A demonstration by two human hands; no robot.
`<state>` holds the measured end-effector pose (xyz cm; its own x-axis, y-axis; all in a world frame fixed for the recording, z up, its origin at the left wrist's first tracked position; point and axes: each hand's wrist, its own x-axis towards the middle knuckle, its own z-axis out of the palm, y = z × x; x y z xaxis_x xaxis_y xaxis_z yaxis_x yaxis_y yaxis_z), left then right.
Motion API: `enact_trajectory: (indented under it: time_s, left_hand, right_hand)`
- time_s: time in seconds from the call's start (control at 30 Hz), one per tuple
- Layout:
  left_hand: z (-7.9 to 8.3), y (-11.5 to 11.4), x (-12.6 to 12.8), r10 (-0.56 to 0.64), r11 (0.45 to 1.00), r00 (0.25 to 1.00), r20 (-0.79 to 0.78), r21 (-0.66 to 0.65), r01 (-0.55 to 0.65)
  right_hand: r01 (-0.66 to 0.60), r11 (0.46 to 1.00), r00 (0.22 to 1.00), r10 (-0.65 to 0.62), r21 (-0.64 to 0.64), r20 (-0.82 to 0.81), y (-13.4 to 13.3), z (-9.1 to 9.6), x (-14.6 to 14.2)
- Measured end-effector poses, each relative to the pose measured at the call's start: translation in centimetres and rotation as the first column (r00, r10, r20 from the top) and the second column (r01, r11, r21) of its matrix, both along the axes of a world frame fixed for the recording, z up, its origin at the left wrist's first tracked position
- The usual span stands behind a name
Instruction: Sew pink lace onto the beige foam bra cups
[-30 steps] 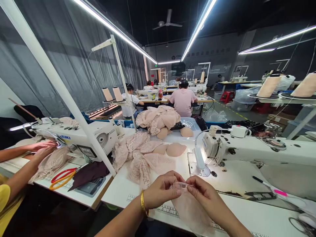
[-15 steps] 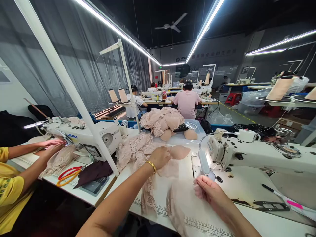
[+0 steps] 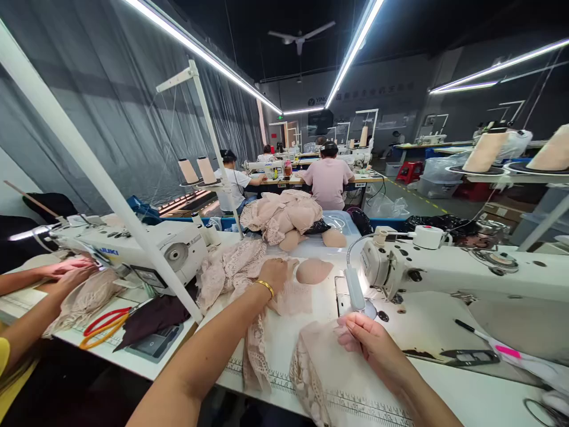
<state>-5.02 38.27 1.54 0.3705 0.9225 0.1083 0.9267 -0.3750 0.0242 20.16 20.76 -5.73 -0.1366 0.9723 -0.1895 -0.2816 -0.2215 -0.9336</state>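
My left hand reaches over the table with its fingers curled down onto beige lace fabric, its fingertips partly hidden. Just right of it a smooth beige bra cup lies on the white tabletop, apart from the hand. My right hand, nearer to me, pinches the edge of a sheer beige lace piece that hangs toward the table's front edge. Beyond these fingertips stands the needle end of a white sewing machine, with a small lamp before it.
A lace heap rests on a clear plastic bin behind the table. Thread snips and a white-and-pink tool lie at right. On the left, a co-worker's hands work at another machine; orange-handled scissors lie nearby.
My left hand has drawn back slightly left from the bra cup, leaving a gap. My right hand keeps its pinch on the lace piece. The whole view has shifted a little.
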Motion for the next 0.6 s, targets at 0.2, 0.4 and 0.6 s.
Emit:
enact_trajectory:
  time_s: [0.2, 0.4, 0.6]
  left_hand:
    - [3.5, -3.1, -0.8, 0.057, 0.998, 0.944, 0.325, -0.031, -0.050]
    - [3.4, -9.6, 0.6, -0.073, 0.850, 0.855, 0.514, -0.417, 0.323]
    - [2.0, -10.8, 1.8, -0.070, 0.772, 0.851, 0.520, -0.513, 0.376]
  right_hand:
    - [0.021, 0.998, 0.999, -0.020, 0.060, -0.033, 0.0, 0.3, -0.2]
    - [0.017, 0.989, 1.000, -0.019, 0.148, 0.014, -0.4, 0.9, -0.9]
    - [0.002, 0.976, 0.973, -0.053, 0.220, 0.226, -1.3, 1.8, -1.7]
